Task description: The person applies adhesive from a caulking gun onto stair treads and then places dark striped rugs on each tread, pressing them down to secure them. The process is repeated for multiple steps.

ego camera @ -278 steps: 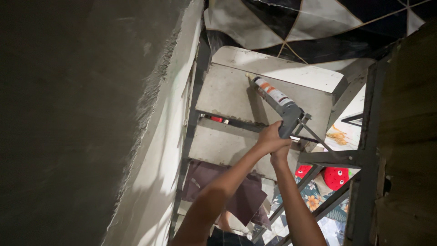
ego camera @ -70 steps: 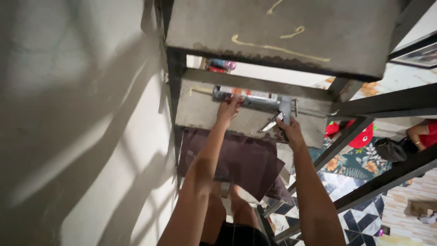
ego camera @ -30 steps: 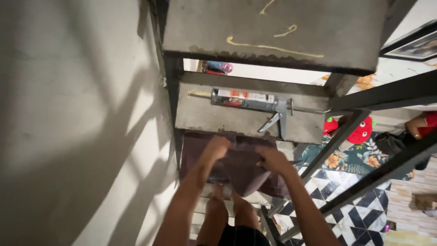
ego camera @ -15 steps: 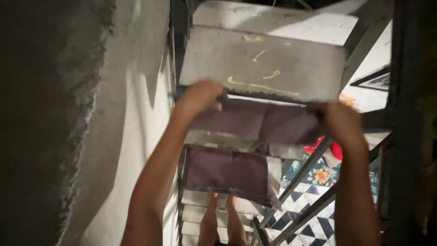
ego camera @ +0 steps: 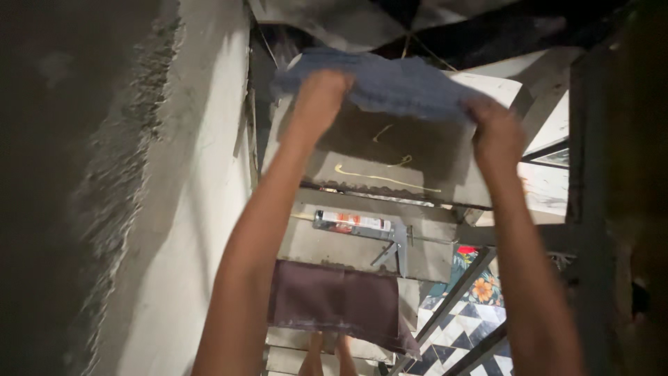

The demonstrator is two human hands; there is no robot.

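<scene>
1. The left hand [ego camera: 321, 94] is raised toward the 11 o'clock part of the view, closed on the left end of a flat grey-blue slab [ego camera: 396, 83], with its fingers curled over the slab's near edge.
2. The right hand [ego camera: 495, 132] is up at about 1 o'clock, clamped on the slab's right end, so the slab spans the gap between the two hands (it looks blurred, and its exact material cannot be told).
3. The slab is held above a grey stair tread [ego camera: 390, 163], whose top carries thin yellowish beads of adhesive [ego camera: 386, 179] running across it; whether the slab touches the tread cannot be told.
4. One step lower, toward 6 o'clock from the hands and well apart from them, a caulking gun [ego camera: 362, 228] lies on its side on another grey tread, nozzle pointing to 9 o'clock and handle hanging at its right end.
5. Below that step, a dark brown slab [ego camera: 341, 306] covers the next tread.
6. A rough plastered wall [ego camera: 132, 209] fills the 9 o'clock side of the view.
7. Dark metal stair rails [ego camera: 459, 299] run diagonally at about 4 o'clock, with a patterned floor [ego camera: 480, 289] seen far below them.
8. The person's bare feet [ego camera: 330, 351] show at 6 o'clock on a lower step.
</scene>
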